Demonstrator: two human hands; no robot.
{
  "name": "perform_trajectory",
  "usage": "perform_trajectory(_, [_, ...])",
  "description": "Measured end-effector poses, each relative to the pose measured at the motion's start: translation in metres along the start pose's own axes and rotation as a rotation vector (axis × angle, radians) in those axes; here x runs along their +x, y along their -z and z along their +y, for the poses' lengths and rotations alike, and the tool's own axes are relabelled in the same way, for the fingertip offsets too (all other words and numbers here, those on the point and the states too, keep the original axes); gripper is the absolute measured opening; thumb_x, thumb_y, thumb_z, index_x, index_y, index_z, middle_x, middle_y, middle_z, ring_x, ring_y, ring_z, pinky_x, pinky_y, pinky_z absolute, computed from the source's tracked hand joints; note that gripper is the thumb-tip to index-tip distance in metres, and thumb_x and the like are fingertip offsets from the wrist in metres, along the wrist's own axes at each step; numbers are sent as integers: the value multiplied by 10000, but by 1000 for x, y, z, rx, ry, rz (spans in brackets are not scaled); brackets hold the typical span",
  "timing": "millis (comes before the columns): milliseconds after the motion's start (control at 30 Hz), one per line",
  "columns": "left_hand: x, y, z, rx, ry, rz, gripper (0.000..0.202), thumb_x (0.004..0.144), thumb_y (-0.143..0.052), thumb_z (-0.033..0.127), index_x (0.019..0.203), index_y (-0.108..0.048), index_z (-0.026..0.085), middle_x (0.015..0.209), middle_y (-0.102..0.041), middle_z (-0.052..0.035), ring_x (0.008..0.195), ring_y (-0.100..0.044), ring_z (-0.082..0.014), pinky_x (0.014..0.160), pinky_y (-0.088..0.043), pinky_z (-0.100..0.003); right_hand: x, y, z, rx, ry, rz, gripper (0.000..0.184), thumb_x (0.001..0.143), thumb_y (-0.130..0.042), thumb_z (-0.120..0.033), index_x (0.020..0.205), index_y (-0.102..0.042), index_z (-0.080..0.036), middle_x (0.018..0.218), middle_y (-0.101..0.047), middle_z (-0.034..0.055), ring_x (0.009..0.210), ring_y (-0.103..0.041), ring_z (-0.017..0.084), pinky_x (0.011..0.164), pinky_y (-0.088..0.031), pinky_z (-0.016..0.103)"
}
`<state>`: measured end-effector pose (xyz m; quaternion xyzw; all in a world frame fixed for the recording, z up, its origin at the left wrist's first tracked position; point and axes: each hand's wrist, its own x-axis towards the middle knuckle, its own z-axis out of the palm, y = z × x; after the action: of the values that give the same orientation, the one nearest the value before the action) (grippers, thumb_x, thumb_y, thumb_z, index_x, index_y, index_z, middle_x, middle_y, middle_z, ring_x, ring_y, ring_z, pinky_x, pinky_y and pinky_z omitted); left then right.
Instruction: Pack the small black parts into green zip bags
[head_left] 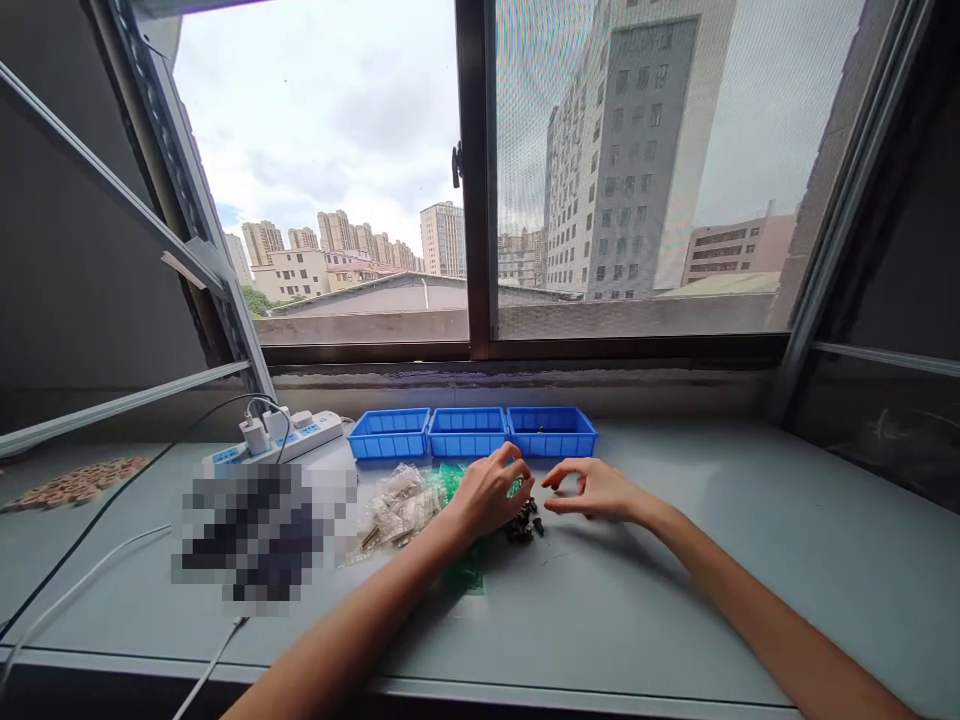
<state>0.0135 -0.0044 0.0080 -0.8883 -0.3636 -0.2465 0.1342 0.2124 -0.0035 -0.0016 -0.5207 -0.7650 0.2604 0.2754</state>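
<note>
My left hand (491, 492) is over a small heap of dark screw-like parts (519, 528) and a green plastic bag (471, 575). Its fingers curl round to the thumb in a pinch; whatever lies between the tips is too small to make out. Just right of the heap, my right hand (596, 490) hovers with thumb and forefinger apart and nothing visible between them. Clear plastic bags (401, 508) holding small metal pieces lie left of my left hand, partly against the green bag.
Behind the hands stand three blue bins in a row: left (388, 440), middle (466, 440) and right (551, 442), the last with a small dark piece inside. A power strip (319, 432), cables (112, 570) and a blurred-out object (255, 540) occupy the left.
</note>
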Motion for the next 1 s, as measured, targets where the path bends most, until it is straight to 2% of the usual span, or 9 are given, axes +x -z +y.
perform_trajectory(100, [1,0,0,-9,9,-16,145,858,-467,256,877,-595,189,967,-574,-28,702,-591,-114,647,-487,-232,-2,-1,3,-126,20,-44,262,637,-658,-421,804,-712,-227,796,-674,7,574,-509,114,521,-364,231])
perform_trajectory(300, [1,1,1,4,30,-62,141,851,-466,243,857,-597,191,978,-574,-26,735,-594,-117,668,-490,-231,-5,-3,-5,-223,22,18,204,716,-580,-384,810,-704,-252,828,-678,-4,619,-520,132,580,-370,250])
perform_trajectory(467, [1,4,3,4,27,-67,131,845,-470,218,852,-597,188,978,-576,-29,749,-593,-124,667,-489,-232,-6,-5,-7,-217,27,49,212,722,-578,-374,864,-694,-266,833,-685,-14,587,-516,133,588,-377,260])
perform_trajectory(667, [1,5,3,6,20,-74,124,845,-472,208,864,-592,182,985,-569,-34,753,-590,-127,660,-489,-235,-7,-6,-8,-238,40,63,273,793,-488,-402,879,-694,-246,691,-650,-1,581,-517,146,588,-365,263])
perform_trajectory(867, [1,6,3,22,16,-93,142,855,-451,216,877,-587,178,997,-565,-39,754,-589,-133,644,-486,-239,-7,-6,-9,-226,60,65,310,823,-441,-433,857,-687,-247,745,-670,4,597,-521,150,598,-359,272])
perform_trajectory(1000, [1,7,3,19,17,-99,133,846,-462,207,873,-589,178,995,-564,-38,740,-586,-128,642,-481,-235,-5,-7,-6,-192,82,55,279,811,-468,-426,835,-678,-242,776,-684,-1,590,-520,141,588,-351,266])
